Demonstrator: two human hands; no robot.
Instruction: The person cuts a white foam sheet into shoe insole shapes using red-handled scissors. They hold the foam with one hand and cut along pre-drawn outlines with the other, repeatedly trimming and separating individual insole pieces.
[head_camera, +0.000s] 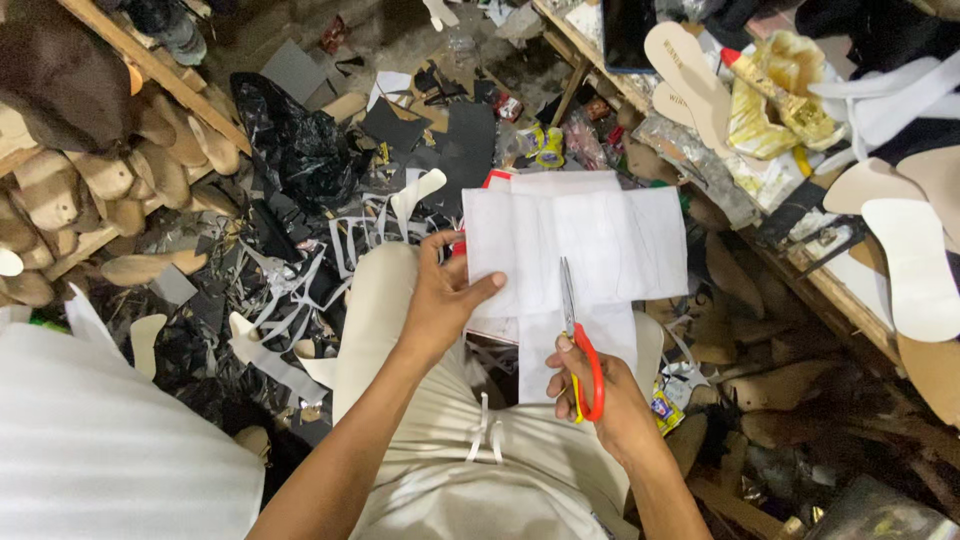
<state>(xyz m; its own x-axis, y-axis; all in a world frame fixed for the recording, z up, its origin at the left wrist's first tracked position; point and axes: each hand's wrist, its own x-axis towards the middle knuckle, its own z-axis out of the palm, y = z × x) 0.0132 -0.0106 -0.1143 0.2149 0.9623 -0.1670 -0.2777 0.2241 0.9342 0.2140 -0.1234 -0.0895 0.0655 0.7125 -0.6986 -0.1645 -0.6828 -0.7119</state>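
Holding a white sheet (575, 250) over your lap, you're pinching its near-left edge with your left hand (445, 300); your right hand (600, 385), just below it, is gripping red-handled scissors (578, 345). Thin and floppy, likely tearing easily, so support it beside the blades. Pencil lines are looking faint; blade tips hard to separate.

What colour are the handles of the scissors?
Red with a yellow inner lining, on the metal-bladed scissors, seen in the head view.
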